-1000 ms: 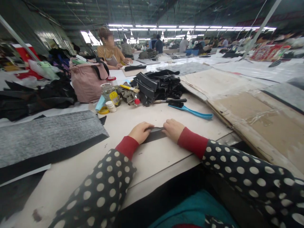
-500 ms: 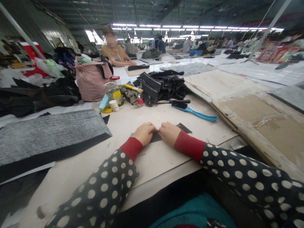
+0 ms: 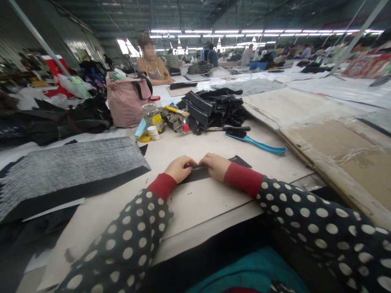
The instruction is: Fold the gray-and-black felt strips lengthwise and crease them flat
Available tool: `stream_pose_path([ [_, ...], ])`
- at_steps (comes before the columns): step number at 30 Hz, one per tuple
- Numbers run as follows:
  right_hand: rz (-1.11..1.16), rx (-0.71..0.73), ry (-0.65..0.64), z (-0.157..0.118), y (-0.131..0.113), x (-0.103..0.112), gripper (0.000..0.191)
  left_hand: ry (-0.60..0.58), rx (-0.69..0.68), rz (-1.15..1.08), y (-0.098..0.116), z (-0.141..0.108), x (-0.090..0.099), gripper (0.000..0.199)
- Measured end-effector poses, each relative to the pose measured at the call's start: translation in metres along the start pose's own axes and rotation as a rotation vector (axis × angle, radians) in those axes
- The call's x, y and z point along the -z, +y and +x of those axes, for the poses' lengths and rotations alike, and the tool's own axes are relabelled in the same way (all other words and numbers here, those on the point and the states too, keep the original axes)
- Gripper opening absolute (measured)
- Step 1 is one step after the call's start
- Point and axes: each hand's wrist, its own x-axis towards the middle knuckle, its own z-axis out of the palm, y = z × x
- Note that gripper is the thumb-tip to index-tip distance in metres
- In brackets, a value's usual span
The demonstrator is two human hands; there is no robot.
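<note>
A dark strip of material [image 3: 200,174] lies flat on the pale work board [image 3: 210,203], partly covered by my hands. My left hand [image 3: 181,168] has its thumb and fingers curled together at the strip's left part. From the other side, my right hand [image 3: 214,166] bends its fingertips down onto the strip's upper edge. The fingertips of both hands nearly meet. The far end of the strip [image 3: 240,161] shows past my right hand. Beyond it lie a blue-handled brush [image 3: 259,145] and a heap of black pieces [image 3: 214,108].
Grey fabric [image 3: 82,162] with a black border lies at left. A glass jar [image 3: 149,113], a white-capped bottle [image 3: 153,133] and a yellow-handled paintbrush [image 3: 177,111] stand or lie by a pink bag [image 3: 126,99]. Stacked cardboard [image 3: 345,150] edges the right. A co-worker [image 3: 151,65] sits across.
My left hand has shifted left along the strip, and more of the strip shows between my hands. My right hand stays on it. The view has turned slightly left.
</note>
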Motion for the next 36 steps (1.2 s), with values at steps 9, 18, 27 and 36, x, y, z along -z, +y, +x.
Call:
stream_pose_path([
  [9,-0.278,0.038,-0.051,-0.002,-0.019,-0.004,0.022,-0.107,-0.151,0.224,0.002,-0.007,0.008,0.035],
  [18,-0.07,0.043,-0.025,-0.017,0.005,0.002,0.03,-0.197,0.025,0.042,-0.018,-0.018,0.029,0.049],
  [27,-0.1,-0.035,-0.198,-0.045,-0.016,0.019,0.041,-0.041,0.236,-0.368,-0.022,-0.021,0.025,0.056],
  [36,0.221,-0.093,-0.274,-0.029,-0.005,0.049,0.041,-0.054,0.145,-0.54,-0.018,-0.016,0.016,0.06],
])
